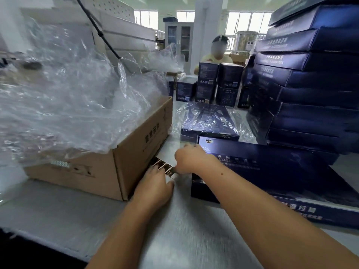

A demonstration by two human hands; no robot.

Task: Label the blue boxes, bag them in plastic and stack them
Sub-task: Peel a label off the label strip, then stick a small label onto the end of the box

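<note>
At nine o'clock a cardboard carton (101,167) spills loose plastic bags (68,90): thin, slippery film, best taken by an open edge. Just right of the carton, a label strip (165,167) lies on the tabletop (174,230); it looks light and floppy, likely to curl, so one end wants pinning. The left hand (155,183) does that, palm down with its grip spread flat on the strip. The right hand (191,159), wrist cocked, has its grip closed at the strip's far end, apparently pinching a label. At three o'clock the unbagged blue box (272,171) lies flat, probably stiff card, best lifted by its long edges.
</note>
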